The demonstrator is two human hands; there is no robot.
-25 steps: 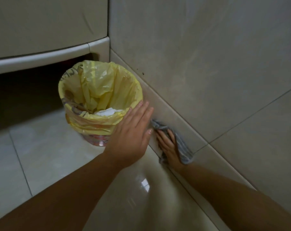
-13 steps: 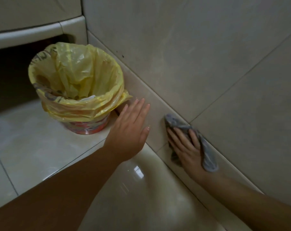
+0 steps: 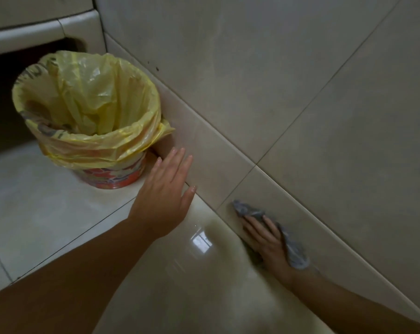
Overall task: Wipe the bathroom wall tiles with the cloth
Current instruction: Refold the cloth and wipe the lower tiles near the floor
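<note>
The right hand point(image 3: 268, 239) presses the grey cloth point(image 3: 295, 251) flat on the low wall tiles point(image 3: 211, 169), fingers straight, well away from the bin point(image 3: 112, 177). The cloth lies long along that strip and points toward the bin. The left hand point(image 3: 165, 194), spread flat and holding nothing, is just beside the bin.

Two hands: one left hand point(image 3: 164, 196) and one right hand point(image 3: 268, 239). One grey cloth point(image 3: 295, 253), at the foot of the wall. One waste bin point(image 3: 112, 177), on the floor point(image 3: 47, 213) by the wall corner, lined with one yellow bag point(image 3: 90, 97). Two large wall tiles point(image 3: 228, 68), with one grout joint between them.
</note>
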